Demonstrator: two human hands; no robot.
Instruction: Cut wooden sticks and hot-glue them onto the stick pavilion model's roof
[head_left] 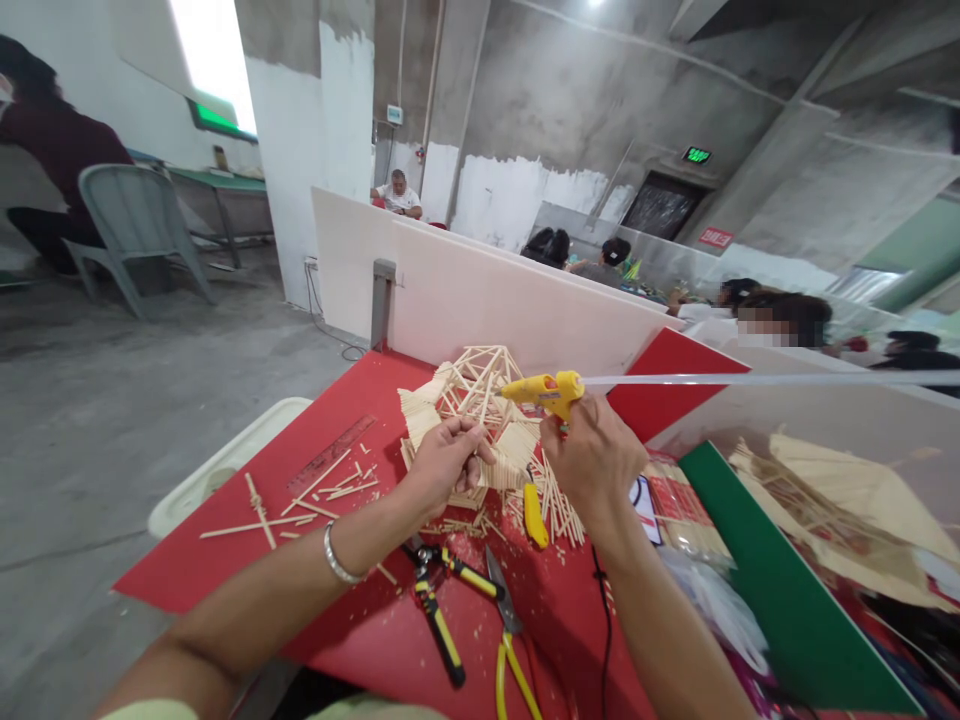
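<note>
My right hand grips a yellow hot glue gun, a long clear glue stick jutting from its back. The gun's nozzle points left, at a frame model of thin wooden sticks. Just below that frame is my left hand, its fingers curled and pressed together; whatever they pinch is too small or hidden to name. Panels of sticks laid side by side surround the frame. A yellow utility knife lies beneath, among loose sticks.
Black-and-yellow pliers and yellow-handled scissors-like cutters lie on the red table. A clear ruler and scattered sticks are at left. White partitions stand behind, a green board at right. Other people sit beyond.
</note>
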